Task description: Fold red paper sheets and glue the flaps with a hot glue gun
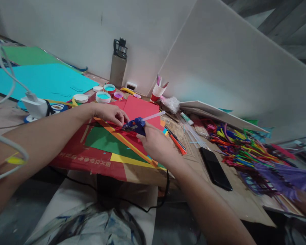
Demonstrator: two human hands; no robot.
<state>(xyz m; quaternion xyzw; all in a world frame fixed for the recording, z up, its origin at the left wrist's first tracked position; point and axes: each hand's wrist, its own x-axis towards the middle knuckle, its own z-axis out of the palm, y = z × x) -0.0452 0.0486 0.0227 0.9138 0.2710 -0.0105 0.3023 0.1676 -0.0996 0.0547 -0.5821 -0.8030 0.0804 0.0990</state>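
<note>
My right hand (pixel 153 139) is wrapped round a blue glue gun (pixel 136 126) with a pale glue stick (pixel 154 116) poking from its back. The gun's nozzle points left, close to the fingertips of my left hand (pixel 112 115). Those fingers are bent and pressed together low over red paper (pixel 142 107); what they pinch, if anything, is too small to make out. Beneath and in front of the hands lie an orange strip (pixel 124 141), green paper (pixel 102 140) and yellow paper (pixel 124 160).
Paint pots (pixel 103 97) and a bottle (pixel 118 66) stand behind. A cup (pixel 157 92) holds pens. To the right lie orange scissors (pixel 177 144), a phone (pixel 215 168) and colourful pipe cleaners (pixel 244 146). White cables and a charger (pixel 35 106) are at left.
</note>
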